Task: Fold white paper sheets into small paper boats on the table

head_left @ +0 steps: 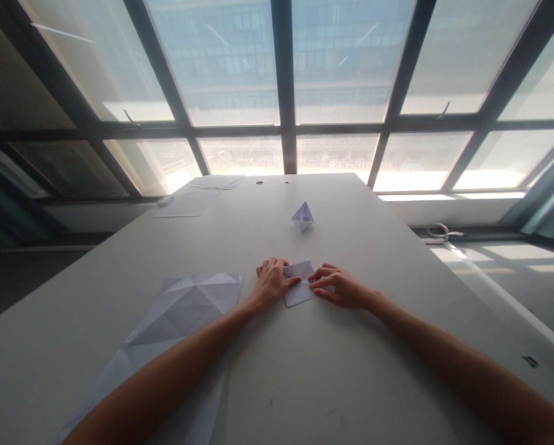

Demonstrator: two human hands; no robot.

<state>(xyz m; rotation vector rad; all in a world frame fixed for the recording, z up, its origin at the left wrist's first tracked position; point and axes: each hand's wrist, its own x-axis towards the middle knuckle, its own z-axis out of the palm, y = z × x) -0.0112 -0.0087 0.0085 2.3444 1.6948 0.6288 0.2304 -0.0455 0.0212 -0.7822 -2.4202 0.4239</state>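
Observation:
A small folded white paper [299, 292] lies flat on the grey table [360, 371], roughly square with creases. My left hand [272, 281] presses on its left edge, fingers lying over the paper. My right hand [339, 285] touches its right edge with the fingertips pinching or pressing a fold near the middle. Farther back on the table stands a finished folded paper boat [303, 216], apart from both hands.
A large creased white sheet [175, 321] lies under my left forearm. More flat sheets [197, 194] rest at the far left of the table, near two small holes [259, 182]. Big windows rise beyond the far edge; a sill runs along the right.

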